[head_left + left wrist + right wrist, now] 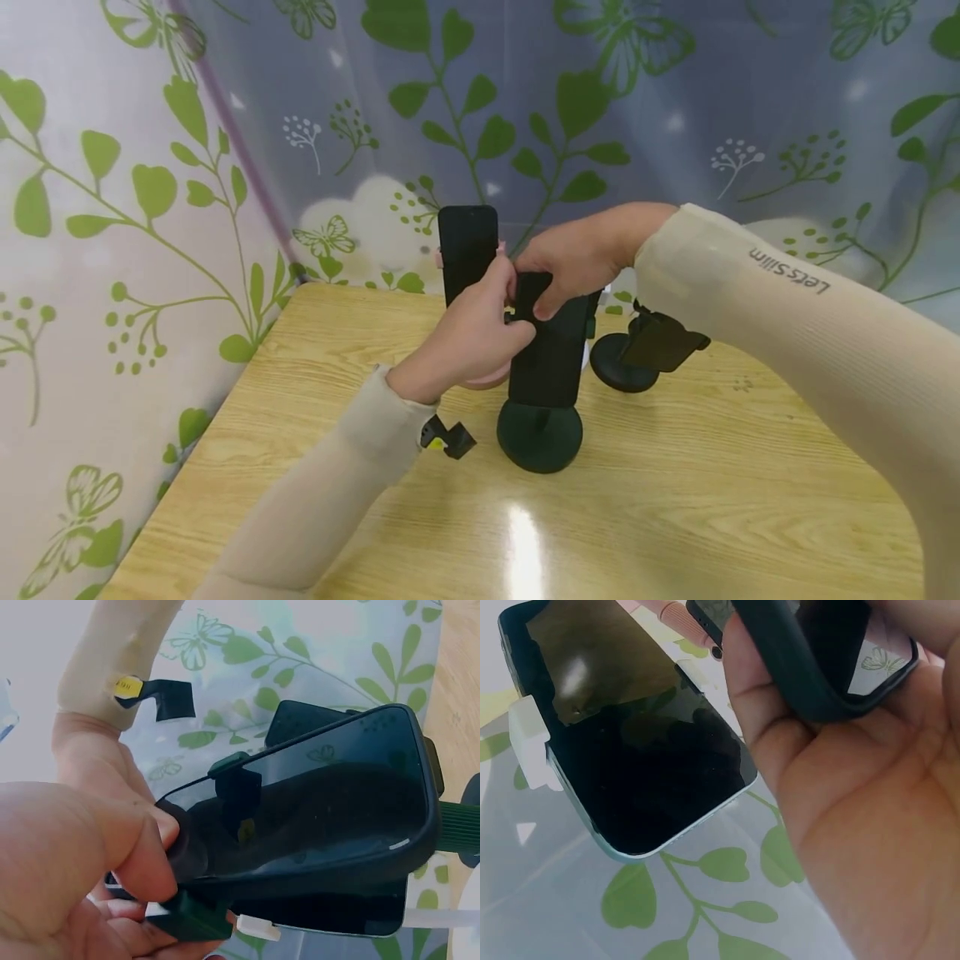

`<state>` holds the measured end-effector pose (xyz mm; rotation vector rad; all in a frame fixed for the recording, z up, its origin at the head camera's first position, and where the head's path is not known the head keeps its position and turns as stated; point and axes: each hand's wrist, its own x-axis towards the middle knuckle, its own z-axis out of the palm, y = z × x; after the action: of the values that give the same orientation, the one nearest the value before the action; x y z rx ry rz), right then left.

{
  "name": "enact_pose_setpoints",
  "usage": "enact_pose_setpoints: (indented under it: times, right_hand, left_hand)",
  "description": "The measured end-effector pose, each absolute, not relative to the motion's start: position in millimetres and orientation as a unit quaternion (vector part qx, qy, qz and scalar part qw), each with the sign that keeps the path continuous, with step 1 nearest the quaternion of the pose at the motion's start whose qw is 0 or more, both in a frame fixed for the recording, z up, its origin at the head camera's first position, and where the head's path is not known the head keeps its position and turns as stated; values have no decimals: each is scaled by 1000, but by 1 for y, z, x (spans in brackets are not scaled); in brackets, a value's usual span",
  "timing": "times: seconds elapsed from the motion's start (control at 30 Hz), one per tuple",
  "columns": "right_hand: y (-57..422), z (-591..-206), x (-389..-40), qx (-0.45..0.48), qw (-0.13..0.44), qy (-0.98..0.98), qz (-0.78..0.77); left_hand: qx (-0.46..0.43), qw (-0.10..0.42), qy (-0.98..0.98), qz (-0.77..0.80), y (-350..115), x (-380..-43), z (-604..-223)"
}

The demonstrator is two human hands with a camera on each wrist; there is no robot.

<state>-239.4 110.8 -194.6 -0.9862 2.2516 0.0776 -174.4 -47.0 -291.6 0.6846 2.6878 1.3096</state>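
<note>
A black phone (546,367) leans in a dark green phone stand (540,442) on the table, its screen toward me. My right hand (588,250) grips the phone's top end, thumb on the screen and fingers behind. In the right wrist view that hand (885,795) curls round the phone's cased end (817,705). At the phone's left edge is my left hand (480,321). The left wrist view shows its thumb by the phone's corner and its fingers around the stand's green side clamp (191,915); the fingertips are partly hidden.
Behind on the left, a pink stand holds another phone (467,242). To the right a black stand (626,364) carries a tilted phone (663,340). A white stand's clamp (531,742) holds a phone (645,750) close behind. A patterned curtain (525,100) borders the wooden table (675,500).
</note>
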Motion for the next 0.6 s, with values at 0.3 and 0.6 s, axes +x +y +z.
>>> enact_pose_setpoints:
  times: [0.3,0.6]
  right_hand:
    - [110,-194,-238,-375,333,865,36]
    - [107,-194,-236,-374,330,865,48]
  left_hand:
    - [272,43,862,426,-57,-181,-295]
    - [283,45,854,434,-63,-183,-298]
